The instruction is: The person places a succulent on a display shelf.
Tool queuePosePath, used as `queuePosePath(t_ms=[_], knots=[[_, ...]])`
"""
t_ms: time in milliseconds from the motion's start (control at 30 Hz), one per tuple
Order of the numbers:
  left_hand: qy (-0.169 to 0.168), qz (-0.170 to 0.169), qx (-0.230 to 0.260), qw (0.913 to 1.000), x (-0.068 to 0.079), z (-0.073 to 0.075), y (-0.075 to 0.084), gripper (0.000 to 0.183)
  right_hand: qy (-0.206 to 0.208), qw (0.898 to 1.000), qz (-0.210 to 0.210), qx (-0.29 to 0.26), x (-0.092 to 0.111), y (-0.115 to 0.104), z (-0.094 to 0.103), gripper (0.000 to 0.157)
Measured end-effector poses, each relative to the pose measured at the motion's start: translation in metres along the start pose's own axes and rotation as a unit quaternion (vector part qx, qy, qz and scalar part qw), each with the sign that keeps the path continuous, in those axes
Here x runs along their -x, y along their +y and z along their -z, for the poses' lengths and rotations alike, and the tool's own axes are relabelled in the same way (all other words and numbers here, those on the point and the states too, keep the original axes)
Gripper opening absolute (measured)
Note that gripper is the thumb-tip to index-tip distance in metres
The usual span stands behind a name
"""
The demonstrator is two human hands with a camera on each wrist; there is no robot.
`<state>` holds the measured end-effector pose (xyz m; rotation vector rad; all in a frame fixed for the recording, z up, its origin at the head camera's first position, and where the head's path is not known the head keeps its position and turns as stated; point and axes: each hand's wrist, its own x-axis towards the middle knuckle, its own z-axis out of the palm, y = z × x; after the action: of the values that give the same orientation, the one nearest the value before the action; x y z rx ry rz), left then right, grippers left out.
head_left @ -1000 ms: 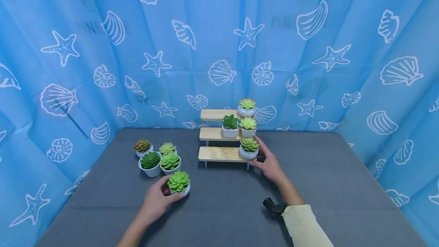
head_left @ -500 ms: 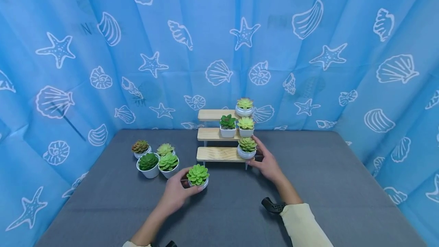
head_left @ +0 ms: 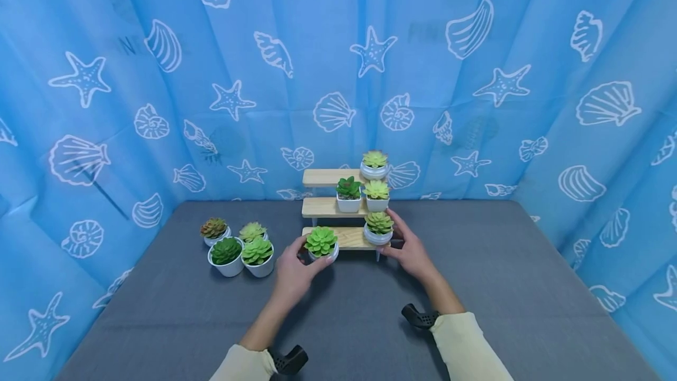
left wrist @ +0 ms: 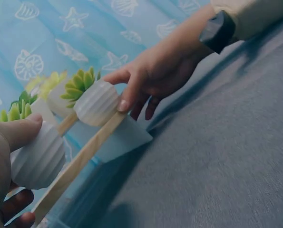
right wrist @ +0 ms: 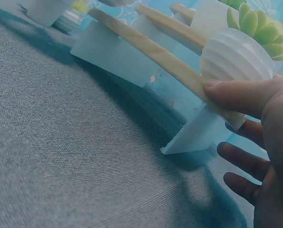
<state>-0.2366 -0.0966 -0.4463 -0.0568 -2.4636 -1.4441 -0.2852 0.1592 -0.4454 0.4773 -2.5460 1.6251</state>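
My left hand (head_left: 292, 278) grips a bright green succulent in a white pot (head_left: 321, 242), thumb in front. In the head view it hangs over the left front of the lowest board of a three-tier wooden stand (head_left: 346, 244). The left wrist view shows that ribbed pot (left wrist: 39, 156) beside the board's edge. My right hand (head_left: 409, 251) holds a yellow-green potted succulent (head_left: 378, 228) at the board's right end. In the right wrist view the thumb (right wrist: 236, 92) lies against this pot's base (right wrist: 236, 59) and the board edge; the other fingers curl below.
On the middle tier stand a dark green succulent (head_left: 348, 196) and a pale one (head_left: 378, 195). Another potted succulent (head_left: 374, 164) is at the top tier's right end. Several potted succulents, including a dark green one (head_left: 226, 254), cluster on the grey tabletop (head_left: 174, 322) at left.
My left hand has carried the bright green succulent right and forward, from beside the cluster to the lowest tier. The right hand has stayed at its pot; the view has shifted slightly.
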Motion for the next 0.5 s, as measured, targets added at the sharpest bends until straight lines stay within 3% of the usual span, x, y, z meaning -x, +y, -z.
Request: queuePosePath(t_ms=[133, 333, 500], knots=[[0.021, -0.001, -0.035, 0.9992, -0.007, -0.010, 0.004, 0.066, 0.000, 1.000, 0.000, -0.003, -0.003, 0.009, -0.001, 0.082], [0.022, 0.018, -0.070, 0.9972, -0.014, -0.021, 0.012, 0.069, 0.006, 1.000, 0.003, 0.012, -0.010, 0.031, -0.004, 0.083], [0.040, 0.004, -0.102, 0.9940, -0.019, -0.030, 0.016, 0.067, 0.010, 1.000, 0.007, 0.007, -0.010, 0.034, -0.005, 0.083]])
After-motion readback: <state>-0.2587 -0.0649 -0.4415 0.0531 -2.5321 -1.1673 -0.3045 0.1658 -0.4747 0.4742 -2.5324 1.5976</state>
